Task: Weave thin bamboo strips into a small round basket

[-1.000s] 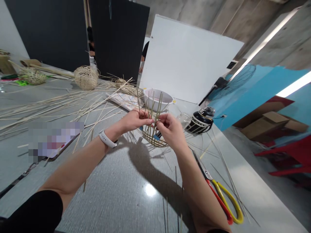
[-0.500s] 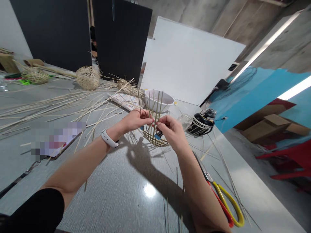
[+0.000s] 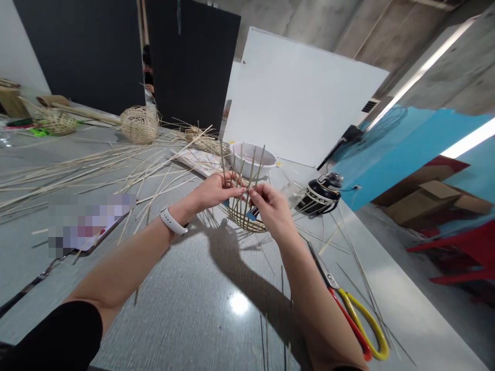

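Note:
A small, half-woven bamboo basket (image 3: 244, 220) stands over the grey table, its upright strips rising between my hands. My left hand (image 3: 222, 188) is closed on the basket's strips at the left, thumb pointing toward the middle. From the right, my right hand (image 3: 270, 203) pinches strips at the rim, its fingertips nearly meeting the left thumb. A blue clip (image 3: 252, 214) sits on the rim beside the right hand, and part of another blue piece shows under the left hand. The far side of the basket is partly hidden by my fingers.
Scissors (image 3: 330, 281) with red and yellow handles lie by my right forearm. Behind the basket stand a white basin (image 3: 253, 161), a glass jar (image 3: 294, 193) and a black jug (image 3: 319, 196). Loose bamboo strips (image 3: 88, 165), a phone (image 3: 96, 224) and a woven basket (image 3: 139, 125) are leftward.
The upright strips have shifted and now lean more to the right at the top. Both hands stay at the rim, with small finger movements; the camera view has shifted slightly.

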A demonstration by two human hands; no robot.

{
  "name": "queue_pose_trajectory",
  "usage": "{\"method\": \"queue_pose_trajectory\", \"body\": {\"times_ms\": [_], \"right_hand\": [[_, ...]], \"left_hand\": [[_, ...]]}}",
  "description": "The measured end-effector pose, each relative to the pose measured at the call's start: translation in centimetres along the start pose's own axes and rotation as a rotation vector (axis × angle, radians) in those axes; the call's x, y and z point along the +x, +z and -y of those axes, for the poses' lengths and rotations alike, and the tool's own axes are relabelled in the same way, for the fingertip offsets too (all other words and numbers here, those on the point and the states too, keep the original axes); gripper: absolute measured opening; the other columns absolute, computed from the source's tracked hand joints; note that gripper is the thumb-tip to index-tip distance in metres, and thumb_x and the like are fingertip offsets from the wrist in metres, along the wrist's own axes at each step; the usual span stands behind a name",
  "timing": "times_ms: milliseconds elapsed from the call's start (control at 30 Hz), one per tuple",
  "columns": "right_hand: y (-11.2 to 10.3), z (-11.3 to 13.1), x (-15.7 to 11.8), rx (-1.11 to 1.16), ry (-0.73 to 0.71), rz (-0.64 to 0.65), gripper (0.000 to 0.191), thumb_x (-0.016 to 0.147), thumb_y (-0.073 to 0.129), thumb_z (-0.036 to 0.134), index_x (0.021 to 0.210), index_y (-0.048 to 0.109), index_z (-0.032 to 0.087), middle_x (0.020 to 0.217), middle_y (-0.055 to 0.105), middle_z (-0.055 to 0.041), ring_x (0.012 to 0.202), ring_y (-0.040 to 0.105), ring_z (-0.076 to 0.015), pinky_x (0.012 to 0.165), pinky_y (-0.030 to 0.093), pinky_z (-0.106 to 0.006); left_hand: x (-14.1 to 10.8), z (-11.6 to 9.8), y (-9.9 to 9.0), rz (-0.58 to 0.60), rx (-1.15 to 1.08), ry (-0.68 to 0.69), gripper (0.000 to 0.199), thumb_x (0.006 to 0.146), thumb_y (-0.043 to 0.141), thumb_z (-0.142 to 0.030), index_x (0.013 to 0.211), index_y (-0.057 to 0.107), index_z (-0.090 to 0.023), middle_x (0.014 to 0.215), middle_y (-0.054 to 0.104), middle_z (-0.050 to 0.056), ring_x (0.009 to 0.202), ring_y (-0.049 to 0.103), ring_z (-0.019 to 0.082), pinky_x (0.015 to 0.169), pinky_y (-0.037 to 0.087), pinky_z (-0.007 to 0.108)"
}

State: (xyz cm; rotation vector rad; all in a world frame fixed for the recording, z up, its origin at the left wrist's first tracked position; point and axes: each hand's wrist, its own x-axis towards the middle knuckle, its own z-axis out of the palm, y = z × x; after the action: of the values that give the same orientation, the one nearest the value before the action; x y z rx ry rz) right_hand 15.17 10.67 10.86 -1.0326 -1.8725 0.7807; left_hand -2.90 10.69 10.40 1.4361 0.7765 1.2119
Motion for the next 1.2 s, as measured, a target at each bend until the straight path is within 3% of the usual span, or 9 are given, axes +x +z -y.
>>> {"method": "queue_pose_trajectory", "body": {"times_ms": [133,300,433,533,767,933,1067,1133,1200], "right_hand": [[0.0,-0.3,0.2,0.043,0.029,0.01,0.026,0.085,0.058,0.043,0.073,0.054,0.02,0.063,0.049,0.003,0.06,0.043,-0.0127,0.057,0.033,-0.027],[-0.3,-0.5,0.5,0.186,0.109,0.07,0.035,0.079,0.066,0.051,0.07,0.055,0.019,0.062,0.053,0.0027,0.058,0.046,-0.0113,0.056,0.036,-0.027],[-0.4,-0.4,0.5,0.283,0.158,0.047,0.038,0.07,0.074,0.052,0.085,0.057,0.021,0.061,0.056,0.005,0.06,0.053,-0.0129,0.058,0.04,-0.027],[-0.4,-0.2,0.4,0.328,0.166,0.071,0.042,0.069,0.075,0.046,0.097,0.055,0.023,0.063,0.057,0.0073,0.062,0.056,-0.0133,0.057,0.04,-0.026],[-0.4,-0.3,0.4,0.299,0.13,0.084,0.037,0.071,0.074,0.042,0.097,0.057,0.021,0.058,0.054,0.0084,0.057,0.053,-0.0122,0.055,0.036,-0.025],[-0.3,-0.4,0.4,0.258,0.102,0.092,0.038,0.072,0.075,0.045,0.095,0.057,0.02,0.057,0.055,0.0079,0.056,0.051,-0.0118,0.054,0.034,-0.025],[-0.2,-0.4,0.3,0.252,0.091,0.104,0.041,0.072,0.075,0.046,0.098,0.058,0.02,0.058,0.055,0.0076,0.055,0.05,-0.0115,0.054,0.035,-0.026],[-0.2,-0.4,0.3,0.244,0.094,0.109,0.041,0.072,0.075,0.046,0.099,0.059,0.019,0.059,0.055,0.0072,0.056,0.05,-0.0115,0.055,0.036,-0.026],[-0.2,-0.4,0.3,0.224,0.095,0.106,0.039,0.073,0.074,0.046,0.097,0.06,0.018,0.059,0.056,0.0063,0.056,0.051,-0.0114,0.056,0.037,-0.026]], "left_hand": [[0.0,0.0,0.1,0.002,-0.02,-0.005,0.019,0.077,0.072,-0.015,0.093,0.061,-0.014,0.082,0.07,0.001,0.076,0.067,0.012,0.083,0.051,0.03],[0.0,0.2,0.1,-0.033,0.08,0.06,0.015,0.075,0.073,-0.019,0.086,0.066,-0.013,0.083,0.07,0.002,0.079,0.064,0.012,0.085,0.049,0.031],[0.0,0.1,0.0,-0.075,0.159,0.093,0.016,0.073,0.075,-0.024,0.084,0.07,-0.014,0.082,0.07,0.002,0.078,0.061,0.013,0.084,0.048,0.031],[-0.1,-0.1,0.0,-0.034,0.12,0.059,0.014,0.071,0.075,-0.023,0.082,0.071,-0.014,0.079,0.069,0.001,0.075,0.06,0.012,0.082,0.047,0.03],[-0.4,-0.8,0.2,-0.014,0.111,-0.021,0.006,0.074,0.071,-0.019,0.078,0.071,-0.014,0.077,0.07,0.002,0.073,0.059,0.012,0.077,0.046,0.028],[-0.4,-0.6,0.4,-0.071,0.192,0.011,0.025,0.081,0.068,-0.032,0.065,0.063,-0.014,0.062,0.059,-0.001,0.06,0.05,0.01,0.062,0.04,0.026],[-0.1,0.2,0.6,-0.1,0.107,0.044,0.015,0.08,0.07,-0.026,0.083,0.062,-0.014,0.064,0.058,-0.003,0.061,0.053,0.01,0.064,0.043,0.026],[0.0,0.4,0.7,-0.08,0.032,0.049,0.019,0.08,0.07,-0.023,0.095,0.062,-0.014,0.072,0.063,-0.001,0.067,0.058,0.011,0.071,0.047,0.027],[0.1,0.5,0.7,-0.085,-0.015,0.058,0.02,0.079,0.07,-0.021,0.096,0.062,-0.014,0.08,0.067,0.001,0.073,0.061,0.012,0.077,0.048,0.028]]}}
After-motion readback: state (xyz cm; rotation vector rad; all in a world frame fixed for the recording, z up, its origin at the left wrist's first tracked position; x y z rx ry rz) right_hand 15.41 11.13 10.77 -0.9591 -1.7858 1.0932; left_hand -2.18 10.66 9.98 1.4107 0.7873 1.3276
